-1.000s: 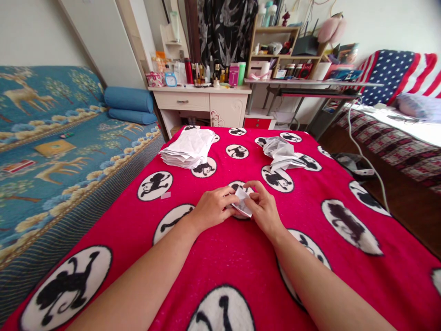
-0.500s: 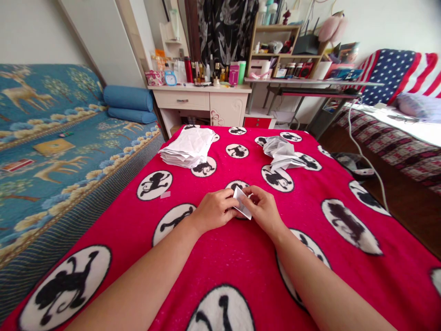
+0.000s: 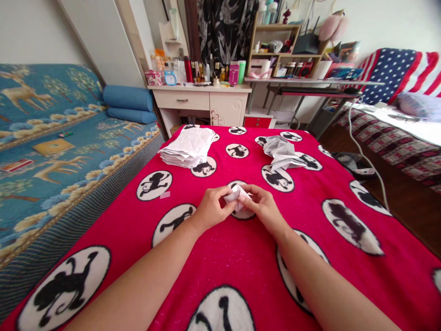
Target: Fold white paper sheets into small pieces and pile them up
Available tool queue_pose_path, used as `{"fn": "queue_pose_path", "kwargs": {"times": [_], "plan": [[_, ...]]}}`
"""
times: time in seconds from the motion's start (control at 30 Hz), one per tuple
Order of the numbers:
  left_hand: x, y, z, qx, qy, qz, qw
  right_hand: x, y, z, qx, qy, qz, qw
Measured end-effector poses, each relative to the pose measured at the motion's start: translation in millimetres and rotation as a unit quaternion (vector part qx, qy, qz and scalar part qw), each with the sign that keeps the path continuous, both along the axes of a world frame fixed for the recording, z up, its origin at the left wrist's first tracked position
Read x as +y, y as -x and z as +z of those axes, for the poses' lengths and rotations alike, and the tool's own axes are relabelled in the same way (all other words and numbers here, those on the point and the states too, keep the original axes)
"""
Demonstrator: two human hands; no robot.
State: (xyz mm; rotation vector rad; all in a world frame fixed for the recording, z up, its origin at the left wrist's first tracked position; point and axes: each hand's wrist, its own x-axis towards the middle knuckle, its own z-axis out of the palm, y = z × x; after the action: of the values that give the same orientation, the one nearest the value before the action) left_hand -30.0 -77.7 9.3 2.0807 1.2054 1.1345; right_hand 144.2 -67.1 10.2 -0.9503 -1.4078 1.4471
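Note:
A small folded white paper piece (image 3: 236,194) sits between both hands, just above the red blanket (image 3: 213,257). My left hand (image 3: 211,209) pinches its left side with curled fingers. My right hand (image 3: 264,208) pinches its right side. Farther back on the left lies a stack of flat white paper sheets (image 3: 189,148). A pile of folded paper pieces (image 3: 283,154) lies at the back right.
The red blanket with black-and-white monkey circles covers the work surface. A blue patterned sofa (image 3: 51,138) runs along the left. A white dresser (image 3: 203,103) with bottles and a shelf desk (image 3: 296,78) stand behind. A white cable (image 3: 365,156) hangs on the right.
The paper piece has been turned and partly opened between my fingers; both hands have stayed in the same place over the blanket.

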Motion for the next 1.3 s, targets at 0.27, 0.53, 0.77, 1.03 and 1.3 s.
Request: {"fn": "queue_pose_path", "kwargs": {"times": [0.27,0.53,0.77,1.03,1.3], "plan": [[1,-6,-4.5,-0.144,0.128,-0.023,0.981,-3,1,1.1,-0.009,0.012,-0.026,1.0],[6,-10,-8.8,-0.194,0.209,-0.022,0.958,-2,4,-4.3,0.026,0.026,-0.084,0.996],[9,-4,-5.9,-0.219,0.242,-0.004,0.945,0,6,-5.2,-0.029,0.015,-0.085,0.996],[10,-4,-6.5,-0.228,0.288,0.011,0.93,-2,2,-1.0,-0.072,-0.004,-0.138,0.988],[10,-2,-6.2,-0.198,0.304,-0.006,0.932,0,-2,-5.6,-0.053,-0.028,-0.159,0.986]]}}
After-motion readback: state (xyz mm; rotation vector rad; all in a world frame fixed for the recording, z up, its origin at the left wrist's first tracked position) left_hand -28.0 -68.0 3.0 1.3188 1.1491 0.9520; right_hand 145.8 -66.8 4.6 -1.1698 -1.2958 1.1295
